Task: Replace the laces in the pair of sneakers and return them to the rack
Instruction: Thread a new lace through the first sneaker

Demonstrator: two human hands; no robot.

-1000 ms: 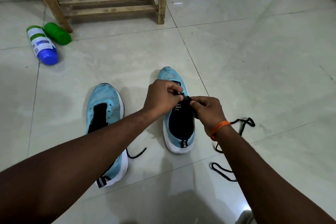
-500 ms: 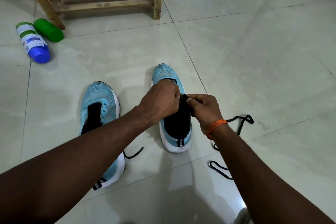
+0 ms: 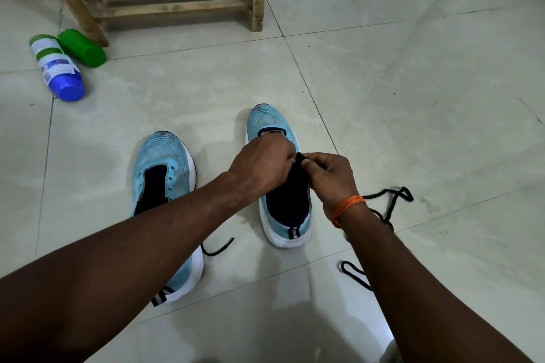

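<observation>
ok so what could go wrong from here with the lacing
1. The black lace lies in loose loops on the floor by the right hand; pulling it through could snag a loop into a knot.
2. The left hand and right hand cover the right sneaker eyelets, so one may get skipped.
3. Two bottles lie beside the rack and could be kicked when returning the shoes.

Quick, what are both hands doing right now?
Left hand: curled, pinching a black piece above the sneaker; lace or tongue, cannot tell.
Right hand: pinching the same black piece.
</observation>
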